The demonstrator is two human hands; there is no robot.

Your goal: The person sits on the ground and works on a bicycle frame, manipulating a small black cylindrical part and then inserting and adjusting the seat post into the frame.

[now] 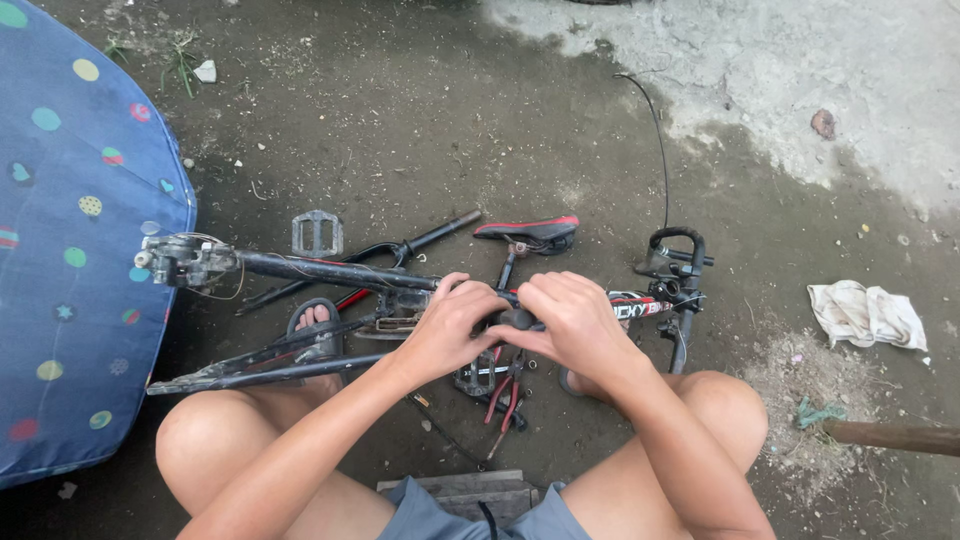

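A black and red bicycle frame (330, 271) lies on its side on the dirt in front of me. My left hand (455, 325) is curled around the frame's middle. My right hand (572, 318) is closed beside it, fingers over a small dark round part (518, 320) on the frame. The two hands nearly touch. A red and black saddle (527, 233) lies just beyond them, and the black handlebar (680, 262) is to the right. Red-handled pliers (505, 400) lie under my wrists, between my knees.
A blue dotted umbrella (70, 250) fills the left side. A loose pedal (316, 233) lies behind the frame, a thin black cable (657, 150) runs away from me, a white rag (865, 313) and a wooden stick (890, 437) are at right. My sandalled foot (315, 325) rests under the frame.
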